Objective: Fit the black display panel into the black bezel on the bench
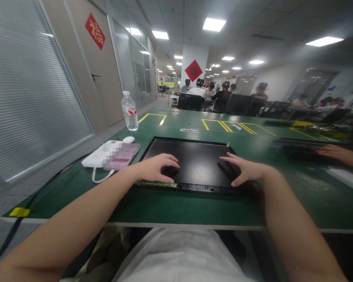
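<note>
Both hands are resting flat on a black panel (191, 162) that is lying face up on the green worktop (194, 207), close to its near edge. The left hand (155, 167) is sitting on the panel's near-left part with fingers curled loosely, the grip open and closing on nothing. The right hand (242, 170) is pressing on the near-right part with fingers spread, its grip open as well. A narrow green circuit strip (155, 183) is showing along the panel's near-left edge, just under the left hand.

As far as can be judged, the work is at an early point: the panel is lying whole and in place, no tool is in reach, and nothing looks removed or added yet.

To the left of the panel a phone (122, 157) is lying on a white power bank (101, 154), with a water bottle (130, 111) behind them. At the far right, another person's hand (337, 152) is working at a separate dark panel.
</note>
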Motion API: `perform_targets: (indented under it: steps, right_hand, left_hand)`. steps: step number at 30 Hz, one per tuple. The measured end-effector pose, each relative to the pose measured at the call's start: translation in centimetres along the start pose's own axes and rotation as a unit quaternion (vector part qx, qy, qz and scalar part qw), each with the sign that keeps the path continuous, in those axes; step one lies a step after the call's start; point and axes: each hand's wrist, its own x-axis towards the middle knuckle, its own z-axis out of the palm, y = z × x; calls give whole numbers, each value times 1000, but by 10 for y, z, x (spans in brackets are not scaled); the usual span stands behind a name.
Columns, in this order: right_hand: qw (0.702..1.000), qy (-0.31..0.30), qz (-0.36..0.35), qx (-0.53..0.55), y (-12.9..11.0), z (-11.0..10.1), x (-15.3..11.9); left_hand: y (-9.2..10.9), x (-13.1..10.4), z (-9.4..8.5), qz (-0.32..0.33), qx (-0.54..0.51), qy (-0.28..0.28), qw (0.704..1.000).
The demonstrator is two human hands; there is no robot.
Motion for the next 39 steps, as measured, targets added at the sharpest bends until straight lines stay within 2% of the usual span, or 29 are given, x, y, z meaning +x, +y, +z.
perform_targets:
  steps: [10, 17, 32, 39]
  right_hand:
    - [998, -56, -23, -16, 1, 0, 2]
    - [999, -33, 23, -18, -2, 0, 1]
    - [999, -3, 17, -33, 3, 3, 2]
    - [999, -11, 20, -29, -1, 2, 1]
  left_hand:
    - [9, 4, 2, 12, -9, 4, 1000]
    - [10, 5, 4, 35, -1, 17, 999]
    - [12, 7, 6, 59, 10, 29, 998]
    - [11, 8, 7, 51, 10, 28, 998]
